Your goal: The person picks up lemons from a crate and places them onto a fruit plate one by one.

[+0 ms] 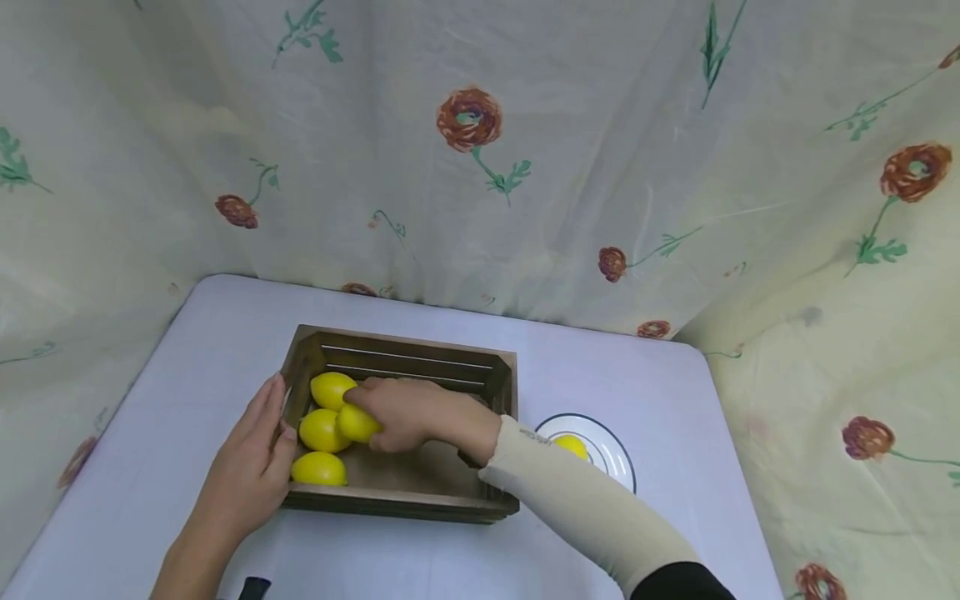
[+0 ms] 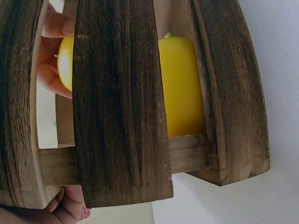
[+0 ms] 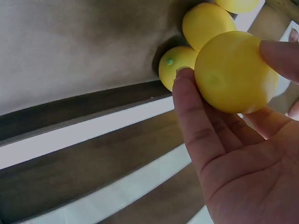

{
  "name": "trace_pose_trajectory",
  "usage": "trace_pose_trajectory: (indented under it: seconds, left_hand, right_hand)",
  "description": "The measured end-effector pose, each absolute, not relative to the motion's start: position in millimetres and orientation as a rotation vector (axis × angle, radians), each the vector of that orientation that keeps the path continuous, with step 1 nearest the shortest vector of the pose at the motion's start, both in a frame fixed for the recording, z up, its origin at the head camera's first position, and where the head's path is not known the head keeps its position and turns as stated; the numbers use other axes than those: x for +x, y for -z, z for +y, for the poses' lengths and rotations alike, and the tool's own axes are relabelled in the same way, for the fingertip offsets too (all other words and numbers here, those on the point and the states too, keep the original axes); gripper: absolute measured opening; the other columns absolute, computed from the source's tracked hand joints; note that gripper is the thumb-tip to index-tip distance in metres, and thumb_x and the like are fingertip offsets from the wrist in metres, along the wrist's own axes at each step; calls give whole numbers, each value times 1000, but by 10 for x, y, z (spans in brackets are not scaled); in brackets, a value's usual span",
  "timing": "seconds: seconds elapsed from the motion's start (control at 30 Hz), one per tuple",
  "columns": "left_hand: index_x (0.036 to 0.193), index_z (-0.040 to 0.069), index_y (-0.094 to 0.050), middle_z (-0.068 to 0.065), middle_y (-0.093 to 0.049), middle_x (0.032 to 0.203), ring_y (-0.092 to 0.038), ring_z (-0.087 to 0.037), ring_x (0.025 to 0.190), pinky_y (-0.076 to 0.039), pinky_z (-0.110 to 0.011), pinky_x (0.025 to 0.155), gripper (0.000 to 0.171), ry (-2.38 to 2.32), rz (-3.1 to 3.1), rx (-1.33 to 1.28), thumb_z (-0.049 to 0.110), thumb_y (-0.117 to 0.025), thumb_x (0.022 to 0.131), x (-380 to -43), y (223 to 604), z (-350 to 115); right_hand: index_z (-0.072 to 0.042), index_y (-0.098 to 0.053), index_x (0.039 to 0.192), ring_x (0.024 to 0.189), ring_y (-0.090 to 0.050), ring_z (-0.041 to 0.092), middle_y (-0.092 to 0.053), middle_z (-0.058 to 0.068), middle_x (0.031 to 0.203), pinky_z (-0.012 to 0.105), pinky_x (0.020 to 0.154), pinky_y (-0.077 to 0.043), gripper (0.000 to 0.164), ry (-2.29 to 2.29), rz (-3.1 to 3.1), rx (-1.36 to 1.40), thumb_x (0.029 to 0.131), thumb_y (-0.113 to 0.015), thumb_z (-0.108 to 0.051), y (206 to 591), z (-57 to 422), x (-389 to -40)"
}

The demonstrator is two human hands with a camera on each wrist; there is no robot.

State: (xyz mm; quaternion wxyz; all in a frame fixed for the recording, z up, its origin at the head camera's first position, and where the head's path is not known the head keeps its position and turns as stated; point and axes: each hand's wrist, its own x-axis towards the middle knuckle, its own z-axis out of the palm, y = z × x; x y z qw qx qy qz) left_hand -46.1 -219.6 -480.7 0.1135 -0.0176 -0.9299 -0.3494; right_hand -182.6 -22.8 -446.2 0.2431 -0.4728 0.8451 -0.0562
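My right hand (image 1: 408, 412) reaches into a brown slatted wooden crate (image 1: 405, 502) and pinches a lemon (image 3: 236, 72) between thumb and fingers. That lemon overlaps the ones lying along the crate's left end: a back lemon (image 1: 332, 389), a middle lemon (image 1: 318, 431) and a front lemon (image 1: 319, 469). My left hand (image 1: 251, 458) rests against the outside of the left end, its fingers fairly straight and its thumb at the rim. Through the slats in the left wrist view, a lemon (image 2: 181, 86) shows inside, and the fingers of the right hand appear behind them.
Right of the crate stands a white plate (image 1: 621, 467) with a dark rim, bearing another lemon (image 1: 572, 446) partly hidden by my right sleeve (image 1: 585, 496). A white-covered table (image 1: 465, 558) lies beneath everything. Flower-patterned curtains (image 1: 555, 167) hang behind and at both sides.
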Motion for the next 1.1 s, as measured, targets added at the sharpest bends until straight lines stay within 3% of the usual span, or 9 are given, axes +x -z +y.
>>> trace_pose_trajectory:
  seconds: [0.23, 0.4, 0.6, 0.87, 1.1]
  left_hand:
    - [163, -3, -26, -20, -26, 170, -37, -45, 148, -32, -62, 119, 62, 1023, -2732, -47, 14, -48, 107, -457, 4805, -2200]
    - [163, -3, -27, -20, -26, 169, -37, -45, 148, -32, -61, 118, 62, 1017, -2728, -44, 14, -48, 107, -452, 4816, -2198]
    - [163, -3, -26, -21, -26, 169, -40, -45, 146, -34, -62, 117, 63, 1001, -2725, -44, 13, -49, 106, -459, 4818, -2192]
    - [163, -3, -26, -20, -26, 169, -37, -45, 148, -33, -61, 118, 63, 992, -2727, -44, 13, -49, 106, -460, 4814, -2193]
    - [163, -2, -26, -20, -26, 170, -37, -45, 148, -31, -60, 120, 63, 1007, -2723, -49, 13, -49, 106, -443, 4818, -2186]
  right_hand:
    - [-10, -48, 155, 94, -57, 12, -63, 3, 131, 25, 82, -52, 68, 241, 2311, -1319, 92, -72, -16, 4278, -152, -1821]
    - [-7, -42, 160, 107, -58, 12, -57, 7, 148, 25, 96, -51, 72, 319, 2309, -1343, 93, -68, -16, 4095, -53, -1797]
    - [-8, -38, 162, 118, -57, 14, -52, 8, 155, 27, 105, -48, 73, 421, 2321, -1373, 94, -65, -16, 3909, 131, -1743]
    - [-7, -36, 162, 95, -63, 11, -52, 11, 154, 30, 101, -53, 74, 546, 2332, -1380, 94, -63, -15, 3743, 387, -1619]
    - [-9, -38, 161, 99, -61, 13, -57, 8, 149, 31, 95, -55, 73, 614, 2376, -1335, 92, -62, -19, 3687, 562, -1474]
